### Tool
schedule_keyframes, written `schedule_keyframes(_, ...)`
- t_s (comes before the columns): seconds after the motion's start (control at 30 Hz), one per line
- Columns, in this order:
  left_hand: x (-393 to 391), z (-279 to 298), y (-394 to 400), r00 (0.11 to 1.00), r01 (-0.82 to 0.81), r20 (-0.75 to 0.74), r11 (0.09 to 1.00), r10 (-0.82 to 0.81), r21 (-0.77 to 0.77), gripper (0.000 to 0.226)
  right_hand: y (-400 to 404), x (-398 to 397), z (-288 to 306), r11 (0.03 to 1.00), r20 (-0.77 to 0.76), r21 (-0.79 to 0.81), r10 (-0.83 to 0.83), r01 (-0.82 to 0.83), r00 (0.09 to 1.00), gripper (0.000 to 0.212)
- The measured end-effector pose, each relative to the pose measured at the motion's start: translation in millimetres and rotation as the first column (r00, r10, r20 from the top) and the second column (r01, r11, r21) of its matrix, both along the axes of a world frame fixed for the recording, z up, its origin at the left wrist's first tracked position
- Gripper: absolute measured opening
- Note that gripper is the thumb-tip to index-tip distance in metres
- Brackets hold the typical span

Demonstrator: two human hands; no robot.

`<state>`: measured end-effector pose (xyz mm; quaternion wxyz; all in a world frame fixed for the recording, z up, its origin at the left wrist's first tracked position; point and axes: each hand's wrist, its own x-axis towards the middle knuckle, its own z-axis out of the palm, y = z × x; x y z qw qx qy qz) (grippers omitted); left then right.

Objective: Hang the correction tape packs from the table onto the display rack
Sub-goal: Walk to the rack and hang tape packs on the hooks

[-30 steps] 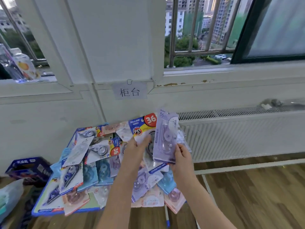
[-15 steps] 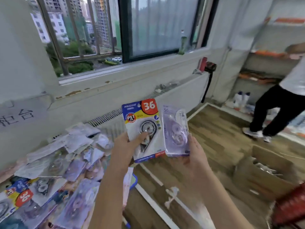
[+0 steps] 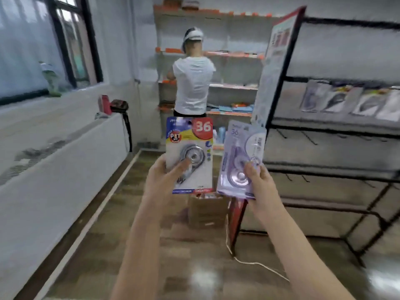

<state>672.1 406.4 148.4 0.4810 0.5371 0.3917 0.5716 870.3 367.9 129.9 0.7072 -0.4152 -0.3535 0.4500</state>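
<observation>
My left hand grips a blue-and-yellow correction tape pack with a red "36" badge, thumb across its front. My right hand pinches a lilac correction tape pack by its lower right corner. Both packs stand upright, side by side, in front of me. The black wire display rack fills the right side; several packs hang on its upper row and bare hooks stick out lower down. The table is out of view.
A person in a white shirt stands at the shelves at the back. A cardboard box sits on the wooden floor beside the rack's red-edged end panel. A white radiator lines the left wall.
The view has swung right, from the table and window to the rack and back shelves. Both hands kept their packs, now held a little apart.
</observation>
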Motion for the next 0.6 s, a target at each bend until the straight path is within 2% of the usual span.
schedule_keyframes(0.03, 29, 3, 6, 0.999, 0.046, 0.007, 0.999, -0.046, 0.010, 0.018, -5, 29, 6, 0.999, 0.027, 0.012, -0.050, 0.050, 0.998, 0.061)
schedule_keyframes(0.1, 86, 9, 15, 0.990, 0.139, 0.005, 0.990, -0.139, 0.006, 0.018, -16, 82, 13, 0.990, 0.062, 0.039, -0.135, 0.133, 0.989, 0.033)
schedule_keyframes(0.13, 113, 11, 17, 0.983, 0.181, -0.006, 0.983, -0.181, 0.005, 0.018, -22, 106, 17, 0.982, 0.074, 0.049, -0.187, 0.184, 0.979, 0.028)
schedule_keyframes(0.27, 212, 12, 23, 0.938, 0.347, -0.005, 0.938, -0.347, 0.006, 0.014, -45, 191, 17, 0.926, 0.181, 0.071, -0.378, 0.371, 0.908, 0.027)
schedule_keyframes(0.37, 281, 7, 27, 0.891, 0.454, -0.010, 0.891, -0.454, -0.003, 0.013, -55, 251, 6, 0.873, 0.186, 0.051, -0.485, 0.485, 0.854, 0.023)
schedule_keyframes(0.6, 425, -7, 61, 0.810, 0.586, 0.009, 0.809, -0.586, -0.040, 0.017, -29, 375, -5, 0.809, 0.189, 0.051, -0.583, 0.585, 0.790, 0.028)
